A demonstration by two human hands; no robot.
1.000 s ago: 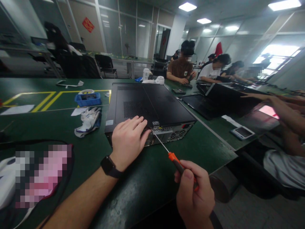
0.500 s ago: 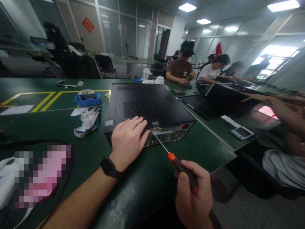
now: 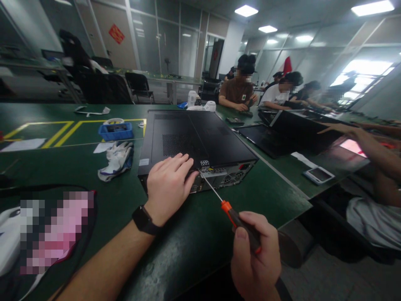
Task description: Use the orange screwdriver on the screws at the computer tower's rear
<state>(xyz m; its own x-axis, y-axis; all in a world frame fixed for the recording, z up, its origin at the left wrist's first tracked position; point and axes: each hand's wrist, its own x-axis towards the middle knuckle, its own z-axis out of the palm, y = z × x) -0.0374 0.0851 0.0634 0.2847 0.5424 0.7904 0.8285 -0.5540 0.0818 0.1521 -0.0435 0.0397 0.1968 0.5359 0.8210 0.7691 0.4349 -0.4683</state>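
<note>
One left hand lies palm down over the near edge of a black computer case, its fingers stretched out side by side on the top panel and its thumb angled off toward the rear panel. Whether that thumb touches the screwdriver's tip cannot be told. On this wrist sits a dark watch. The right hand is closed around the orange and dark handle of a screwdriver, its thumb laid along the grip; the shaft slants up and leftward to the case's rear edge, just beside the left thumb, and what the tip meets is too small to make out. The case lies flat on the green tabletop, in front of the person, with a fan grille at the right of its rear panel. Left of the case are a crumpled glove and, beyond it, a blue bin. To the right, near the tabletop's edge, a small device with a dark screen lies below a co-worker's outstretched arm.
</note>
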